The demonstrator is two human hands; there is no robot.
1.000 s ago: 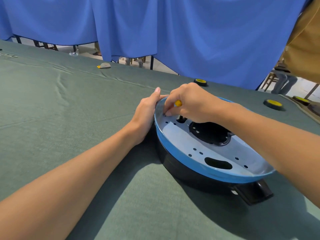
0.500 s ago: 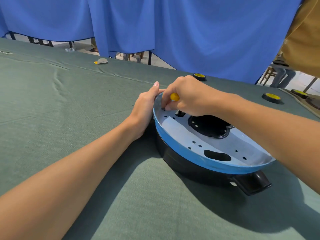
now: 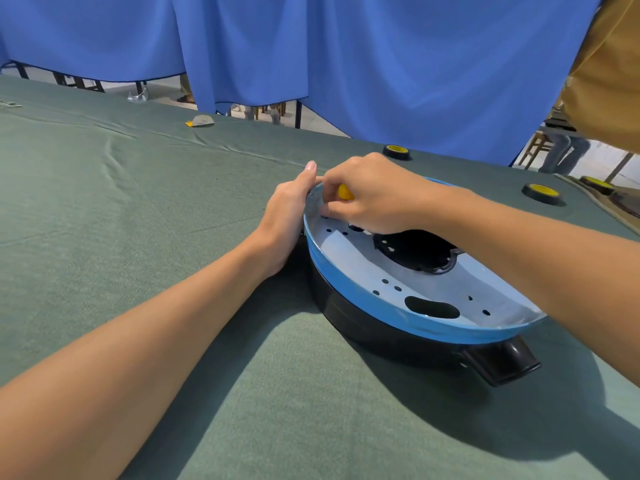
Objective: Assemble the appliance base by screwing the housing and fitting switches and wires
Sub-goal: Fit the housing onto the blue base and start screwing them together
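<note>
A round appliance base point(image 3: 398, 271) lies upside down on the green cloth: a blue-rimmed pale plate over a black housing, with a black handle point(image 3: 498, 362) at the near right. My left hand point(image 3: 287, 216) grips its far-left rim. My right hand point(image 3: 370, 192) is closed around a small yellow-handled tool point(image 3: 344, 192), most of it hidden in my fist, its tip down at a hole near the rim. A black round fitting point(image 3: 415, 252) sits in the plate's middle.
Three black-and-yellow tape rolls point(image 3: 396, 151) point(image 3: 541, 192) point(image 3: 597, 183) lie near the table's far right edge. A small grey and yellow item point(image 3: 201, 120) lies at the far edge. Blue curtains hang behind. A person in tan stands at the upper right.
Both hands stay at the far-left rim of the base. The view has shifted slightly; the yellow tool stays in my right fist at the same hole.
</note>
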